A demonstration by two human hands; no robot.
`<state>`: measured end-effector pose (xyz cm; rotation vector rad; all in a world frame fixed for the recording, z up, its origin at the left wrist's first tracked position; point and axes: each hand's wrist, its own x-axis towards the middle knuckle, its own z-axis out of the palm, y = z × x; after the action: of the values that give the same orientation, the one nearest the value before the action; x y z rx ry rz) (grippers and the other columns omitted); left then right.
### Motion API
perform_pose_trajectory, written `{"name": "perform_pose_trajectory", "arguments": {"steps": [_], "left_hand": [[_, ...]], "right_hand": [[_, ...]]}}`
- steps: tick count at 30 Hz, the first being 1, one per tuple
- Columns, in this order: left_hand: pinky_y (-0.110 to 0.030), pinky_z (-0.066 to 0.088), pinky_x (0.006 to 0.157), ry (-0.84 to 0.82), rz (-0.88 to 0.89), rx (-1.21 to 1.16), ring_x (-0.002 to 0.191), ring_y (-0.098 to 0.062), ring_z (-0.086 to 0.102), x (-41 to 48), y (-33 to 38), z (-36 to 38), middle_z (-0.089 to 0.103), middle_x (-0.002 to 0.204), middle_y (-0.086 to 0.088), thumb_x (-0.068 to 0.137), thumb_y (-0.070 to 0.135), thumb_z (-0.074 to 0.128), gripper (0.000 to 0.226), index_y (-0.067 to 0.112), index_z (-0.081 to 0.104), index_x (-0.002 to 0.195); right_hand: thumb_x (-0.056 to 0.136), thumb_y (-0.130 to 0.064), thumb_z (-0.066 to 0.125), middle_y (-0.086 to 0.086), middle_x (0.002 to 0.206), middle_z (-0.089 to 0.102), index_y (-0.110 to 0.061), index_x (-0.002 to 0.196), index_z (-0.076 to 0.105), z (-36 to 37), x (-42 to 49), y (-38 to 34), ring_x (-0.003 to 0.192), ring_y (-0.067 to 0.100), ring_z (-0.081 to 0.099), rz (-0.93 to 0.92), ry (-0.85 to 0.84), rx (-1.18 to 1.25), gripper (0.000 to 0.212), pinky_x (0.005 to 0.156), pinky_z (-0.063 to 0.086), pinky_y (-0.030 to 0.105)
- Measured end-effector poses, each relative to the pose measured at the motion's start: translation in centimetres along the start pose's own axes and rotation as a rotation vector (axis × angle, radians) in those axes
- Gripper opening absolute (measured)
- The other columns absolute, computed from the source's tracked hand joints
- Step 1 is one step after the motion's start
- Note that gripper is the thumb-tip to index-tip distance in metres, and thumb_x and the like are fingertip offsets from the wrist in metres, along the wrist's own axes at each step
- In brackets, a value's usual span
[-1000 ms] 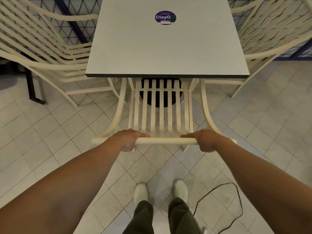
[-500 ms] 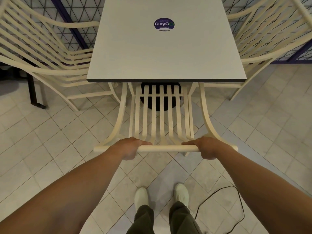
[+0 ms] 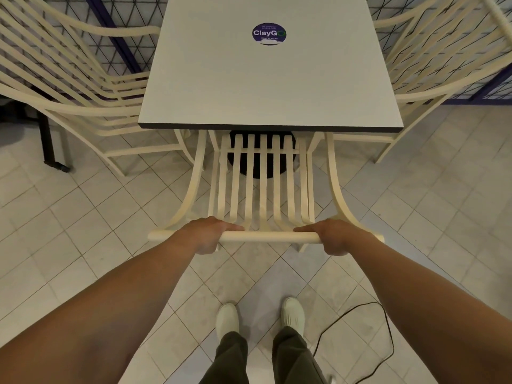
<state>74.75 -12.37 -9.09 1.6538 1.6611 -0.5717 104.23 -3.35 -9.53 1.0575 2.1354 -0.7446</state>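
both hands' fingers (image 3: 233, 226) curled over chair top rail (image 3: 266, 236)

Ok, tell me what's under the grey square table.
The cream slatted chair reaches under it, a black round base showing between its slats; the tabletop covers the chair's front and any post.

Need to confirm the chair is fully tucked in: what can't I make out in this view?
All in the head view:
Chair seat and front legs: hidden under the table top.
Fingertips of the left hand and right hand: hidden under the top rail.
Sticker small print: too small to read.
Cable ends: cut off by the bottom edge and the person's leg.
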Motion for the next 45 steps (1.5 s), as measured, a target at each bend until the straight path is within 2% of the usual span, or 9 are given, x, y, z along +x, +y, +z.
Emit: {"name": "perform_pose_trajectory", "arguments": {"steps": [3,6,12,18,23,29,40,42,45], "left_hand": [[-0.026,0.040,0.059,0.009,-0.013,-0.012,0.071,-0.013,0.052,0.0,0.0,0.0,0.052,0.109,0.001,0.093,-0.003,0.047,0.083,0.056,0.031,0.148],[-0.026,0.037,0.055,0.004,-0.021,-0.022,0.067,-0.010,0.047,-0.1,0.2,0.0,0.050,0.108,0.002,0.094,-0.002,0.047,0.081,0.056,0.031,0.148],[-0.030,0.040,0.064,0.017,-0.007,-0.015,0.077,-0.017,0.052,-0.2,0.1,0.2,0.049,0.106,0.002,0.094,-0.002,0.049,0.081,0.055,0.032,0.148],[-0.030,0.041,0.065,0.015,0.002,-0.014,0.079,-0.018,0.053,-0.3,0.2,0.2,0.049,0.107,0.001,0.095,-0.002,0.048,0.080,0.055,0.032,0.148],[-0.029,0.040,0.064,0.006,-0.005,-0.011,0.078,-0.018,0.052,-0.4,0.3,0.1,0.049,0.108,0.000,0.095,-0.002,0.046,0.079,0.055,0.031,0.148],[-0.030,0.041,0.066,0.005,0.008,-0.004,0.079,-0.018,0.053,-0.4,0.2,0.5,0.055,0.119,-0.003,0.095,0.000,0.048,0.079,0.055,0.031,0.149],[-0.029,0.040,0.061,0.035,-0.001,0.013,0.071,-0.015,0.051,-0.1,0.1,0.3,0.051,0.106,0.001,0.094,-0.002,0.048,0.082,0.056,0.030,0.148],[-0.029,0.042,0.061,0.036,-0.008,-0.001,0.071,-0.014,0.052,-0.1,-0.1,0.6,0.053,0.109,0.001,0.095,0.002,0.050,0.079,0.056,0.029,0.149],[-0.033,0.050,0.074,0.061,-0.020,0.010,0.095,-0.020,0.061,-0.1,-0.6,1.3,0.058,0.124,0.001,0.093,0.028,0.061,0.072,0.052,0.026,0.151]], "right_hand": [[0.088,0.003,0.058,0.000,0.128,0.057,-0.047,0.148,0.030,0.0,0.0,-0.1,0.108,0.020,0.059,0.005,0.011,-0.002,0.084,0.093,0.047,0.031],[0.087,0.002,0.058,0.000,0.128,0.058,-0.049,0.148,0.029,0.2,0.0,0.0,0.106,0.020,0.059,0.006,0.021,-0.012,0.084,0.093,0.047,0.032],[0.088,0.003,0.059,-0.001,0.127,0.058,-0.048,0.147,0.032,0.4,0.0,0.2,0.106,0.019,0.058,0.013,0.033,0.021,0.084,0.094,0.045,0.032],[0.087,0.003,0.060,-0.002,0.125,0.058,-0.049,0.147,0.033,0.6,0.2,0.5,0.097,0.015,0.055,0.006,0.037,0.039,0.083,0.091,0.045,0.030],[0.087,0.003,0.060,-0.002,0.124,0.059,-0.048,0.146,0.034,0.7,0.3,0.6,0.102,0.018,0.059,0.010,0.041,0.043,0.083,0.091,0.047,0.031],[0.087,0.002,0.061,-0.002,0.125,0.059,-0.048,0.146,0.034,0.8,0.3,0.7,0.101,0.017,0.058,0.006,0.036,0.039,0.082,0.094,0.047,0.032],[0.087,0.000,0.062,-0.002,0.122,0.059,-0.048,0.148,0.032,0.7,0.6,0.9,0.096,0.016,0.058,0.019,0.063,0.004,0.083,0.090,0.049,0.031],[0.086,-0.001,0.063,-0.003,0.118,0.058,-0.048,0.149,0.028,0.9,0.6,0.9,0.090,0.015,0.056,0.033,0.073,0.001,0.086,0.085,0.049,0.029],[0.088,-0.009,0.063,-0.001,0.118,0.058,-0.047,0.151,0.023,1.2,0.5,0.8,0.090,0.016,0.059,0.048,0.082,0.017,0.083,0.085,0.052,0.030]]}}
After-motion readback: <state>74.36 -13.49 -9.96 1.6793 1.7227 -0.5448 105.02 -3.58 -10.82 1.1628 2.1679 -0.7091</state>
